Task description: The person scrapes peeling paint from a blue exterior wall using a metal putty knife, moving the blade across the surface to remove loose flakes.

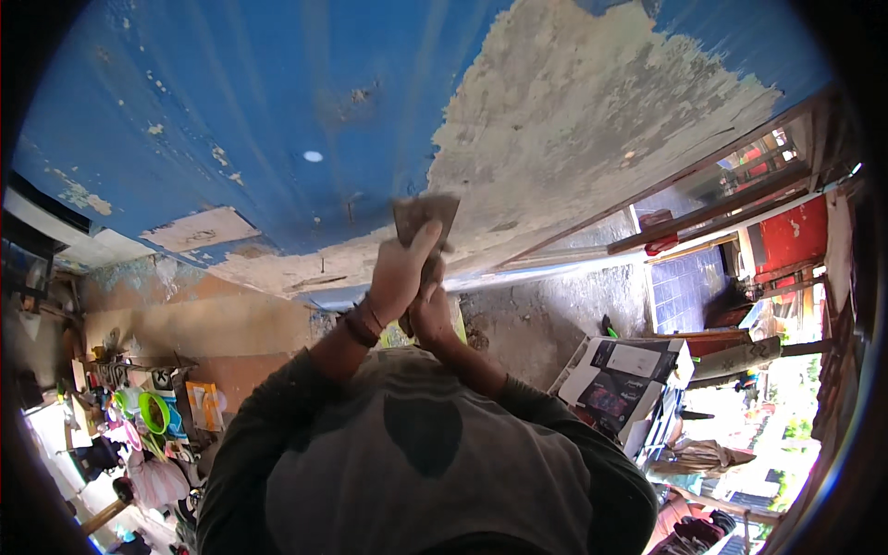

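Observation:
Both of my hands are together at the wall, closed on one scraper (425, 216) with a wide flat blade. My left hand (400, 276), with dark bands round the wrist, grips it high up and lays its thumb on the blade. Below it my right hand (430, 314) is wrapped round the lower part, where the handle is mostly hidden by the fingers. The blade's upper edge lies at the border between the blue paint (277, 111) and a large bare, grey-beige patch (555, 120). From this view I cannot tell how firmly it touches.
A wooden-framed opening (712, 180) borders the wall at right. Below it stands a cardboard box (624, 379) with dark printing, near a red panel (791, 236). At lower left hang several household items, among them a green-rimmed round thing (154, 413) and a striped bag (155, 481).

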Demonstrator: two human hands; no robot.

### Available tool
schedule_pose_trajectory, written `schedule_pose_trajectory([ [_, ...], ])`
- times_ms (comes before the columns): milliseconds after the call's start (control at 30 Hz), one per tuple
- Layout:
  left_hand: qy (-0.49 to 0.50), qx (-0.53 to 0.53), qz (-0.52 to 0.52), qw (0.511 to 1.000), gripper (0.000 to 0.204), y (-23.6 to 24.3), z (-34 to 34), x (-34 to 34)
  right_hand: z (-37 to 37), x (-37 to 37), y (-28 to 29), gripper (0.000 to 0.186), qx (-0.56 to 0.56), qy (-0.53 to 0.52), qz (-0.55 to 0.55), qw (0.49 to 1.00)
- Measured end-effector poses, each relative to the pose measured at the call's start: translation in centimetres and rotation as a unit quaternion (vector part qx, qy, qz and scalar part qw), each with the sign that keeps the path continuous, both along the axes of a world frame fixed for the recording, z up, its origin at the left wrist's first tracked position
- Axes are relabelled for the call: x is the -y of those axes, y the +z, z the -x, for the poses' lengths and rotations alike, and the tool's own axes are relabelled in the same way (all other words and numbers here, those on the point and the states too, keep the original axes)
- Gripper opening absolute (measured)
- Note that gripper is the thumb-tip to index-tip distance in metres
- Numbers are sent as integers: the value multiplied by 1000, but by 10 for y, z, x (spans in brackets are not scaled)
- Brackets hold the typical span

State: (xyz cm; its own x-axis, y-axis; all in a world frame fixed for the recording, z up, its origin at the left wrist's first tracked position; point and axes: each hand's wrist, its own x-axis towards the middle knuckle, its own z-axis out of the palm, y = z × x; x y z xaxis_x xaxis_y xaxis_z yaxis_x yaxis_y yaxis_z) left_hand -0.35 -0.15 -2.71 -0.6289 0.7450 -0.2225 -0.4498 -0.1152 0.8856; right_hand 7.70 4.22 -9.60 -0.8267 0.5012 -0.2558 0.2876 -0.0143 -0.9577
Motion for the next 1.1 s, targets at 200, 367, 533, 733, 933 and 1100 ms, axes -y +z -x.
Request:
schedule_pose_trajectory([
  [200, 17, -15, -3, 1000, 43, 9, -1, 0, 0, 1, 18, 26, 9, -54, 136, 989],
  [367, -8, 35, 0, 999, 43, -10, -7, 4, -9, 8, 6, 24, -19, -77, 137, 987],
  [533, 14, 12, 9, 1000, 43, 16, -2, -1, 0, 1, 25, 33, 5, -103, 167, 981],
  [733, -16, 15, 17, 1000, 47, -21, -11, -1, -12, 8, -8, 33, -21, -116, 106, 987],
  [933, 17, 0, -26, 1000, 41, 34, -3, -5, -1, -4, 45, 29, -12, -76, 139, 987],
  [1100, -13, 8, -8, 1000, 44, 2, -6, 6, -18, -2, -4, 22, -4, -17, 169, 986],
])
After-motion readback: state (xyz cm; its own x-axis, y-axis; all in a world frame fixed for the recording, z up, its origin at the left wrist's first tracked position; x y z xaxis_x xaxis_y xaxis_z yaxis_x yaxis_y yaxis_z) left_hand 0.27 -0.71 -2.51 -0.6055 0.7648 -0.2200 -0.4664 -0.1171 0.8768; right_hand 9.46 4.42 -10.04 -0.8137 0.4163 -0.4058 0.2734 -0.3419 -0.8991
